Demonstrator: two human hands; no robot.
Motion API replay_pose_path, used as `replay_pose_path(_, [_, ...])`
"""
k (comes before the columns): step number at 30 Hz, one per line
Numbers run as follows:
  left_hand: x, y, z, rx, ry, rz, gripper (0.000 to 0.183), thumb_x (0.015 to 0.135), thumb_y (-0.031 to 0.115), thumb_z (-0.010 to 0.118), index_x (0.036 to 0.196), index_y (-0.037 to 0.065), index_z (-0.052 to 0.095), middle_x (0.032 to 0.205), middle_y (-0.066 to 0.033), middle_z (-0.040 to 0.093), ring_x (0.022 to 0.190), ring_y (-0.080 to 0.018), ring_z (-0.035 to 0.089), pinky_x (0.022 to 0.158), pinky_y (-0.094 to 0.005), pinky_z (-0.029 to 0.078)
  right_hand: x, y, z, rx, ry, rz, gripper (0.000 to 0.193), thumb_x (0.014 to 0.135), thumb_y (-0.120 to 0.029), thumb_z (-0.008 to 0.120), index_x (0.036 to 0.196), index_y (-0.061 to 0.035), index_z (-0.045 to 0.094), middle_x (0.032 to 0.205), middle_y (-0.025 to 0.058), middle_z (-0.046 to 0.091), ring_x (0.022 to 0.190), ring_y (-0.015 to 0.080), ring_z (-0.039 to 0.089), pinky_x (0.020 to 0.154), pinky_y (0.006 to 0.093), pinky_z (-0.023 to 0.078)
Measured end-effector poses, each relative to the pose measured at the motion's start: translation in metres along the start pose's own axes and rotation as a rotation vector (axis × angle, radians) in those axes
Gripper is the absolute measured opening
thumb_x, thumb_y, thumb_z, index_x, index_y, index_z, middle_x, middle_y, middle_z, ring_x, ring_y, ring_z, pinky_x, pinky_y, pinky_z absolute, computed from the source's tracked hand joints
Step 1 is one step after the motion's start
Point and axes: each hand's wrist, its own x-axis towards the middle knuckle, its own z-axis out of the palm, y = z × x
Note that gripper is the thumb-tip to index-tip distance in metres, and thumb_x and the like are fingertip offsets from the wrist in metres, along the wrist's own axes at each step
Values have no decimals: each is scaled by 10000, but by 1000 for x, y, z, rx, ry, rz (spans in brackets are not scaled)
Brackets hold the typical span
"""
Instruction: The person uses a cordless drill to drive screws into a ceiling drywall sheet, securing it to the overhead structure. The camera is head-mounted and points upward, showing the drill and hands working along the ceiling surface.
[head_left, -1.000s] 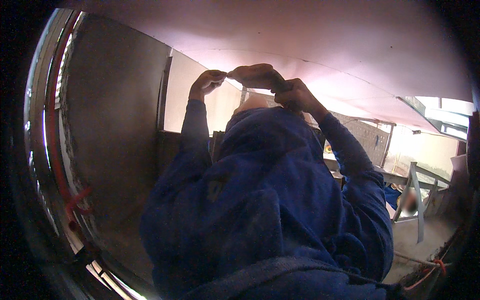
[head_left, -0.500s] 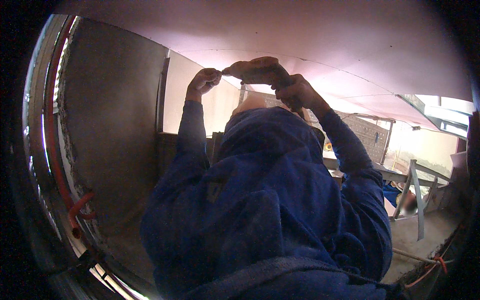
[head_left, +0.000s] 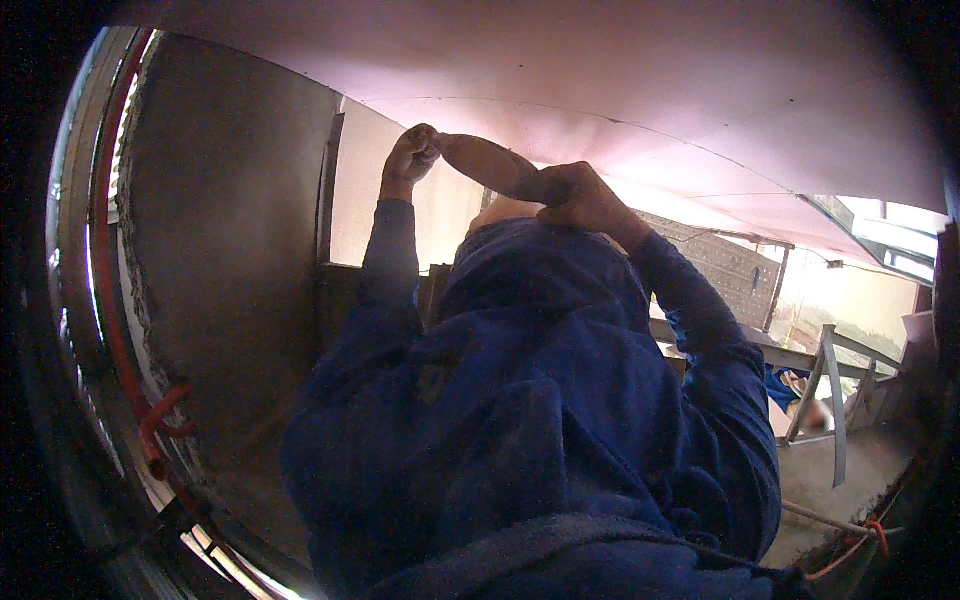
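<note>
My right hand (head_left: 590,203) is wrapped round the grip of a dark power drill (head_left: 490,165), seen only in silhouette against the bright background. The drill slants up and to the left, its nose reaching the fingers of my left hand (head_left: 411,157). Those fingers are curled in a pinch right at the drill's tip. Whatever they hold is too small and dark to make out. Both arms, in blue sleeves, are raised beneath a pale pinkish ceiling board (head_left: 520,60).
A rough grey wall (head_left: 230,250) stands at the left, with red pipes (head_left: 155,430) along it. To the right are a perforated panel (head_left: 710,265) and a metal frame (head_left: 828,380), with a blurred person (head_left: 815,415) beyond it. A cable tied with red cord (head_left: 875,525) runs low at the right.
The drill has swung from nearly level to a steeper slant, its rear end lower. My right hand has turned and dropped slightly; my left hand has risen a little.
</note>
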Motion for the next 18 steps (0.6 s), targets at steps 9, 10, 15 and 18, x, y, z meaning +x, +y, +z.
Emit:
replay_pose_path(9, [21, -11, 12, -194, 394, 98, 200, 997, 190, 775, 1100, 45, 683, 837, 1, 634, 760, -127, 583, 627, -287, 471, 38, 22, 25, -553, 7, -161, 314, 824, -76, 735, 1136, -45, 747, 1069, 163, 777, 1007, 345, 757, 906, 445, 611])
replay_pose_path(10, [24, -12, 10, -86, 396, 84, 158, 1043, 206, 700, 1072, 53, 676, 828, 7, 617, 755, -125, 578, 639, -295, 466, 45, 22, 31, -642, -19, -104, 285, 844, -83, 717, 1126, -50, 743, 1061, 169, 772, 1018, 367, 753, 910, 462, 611])
replay_pose_path(15, [56, -10, -31, 407, 413, -51, 320, 1140, 305, 532, 1001, 58, 680, 775, 14, 616, 670, -133, 570, 624, -312, 456, 76, 32, 64, -850, -93, -6, 259, 859, -79, 700, 1114, -40, 724, 1062, 153, 744, 1021, 358, 748, 839, 457, 615])
replay_pose_path(18, [78, -9, -52, 592, 559, -225, 331, 1110, 303, 568, 1018, 28, 727, 777, -3, 653, 626, -138, 569, 603, -315, 461, 95, 43, 79, -922, -108, -8, 244, 868, -77, 690, 1108, -34, 712, 1062, 144, 728, 1024, 352, 746, 797, 453, 618])
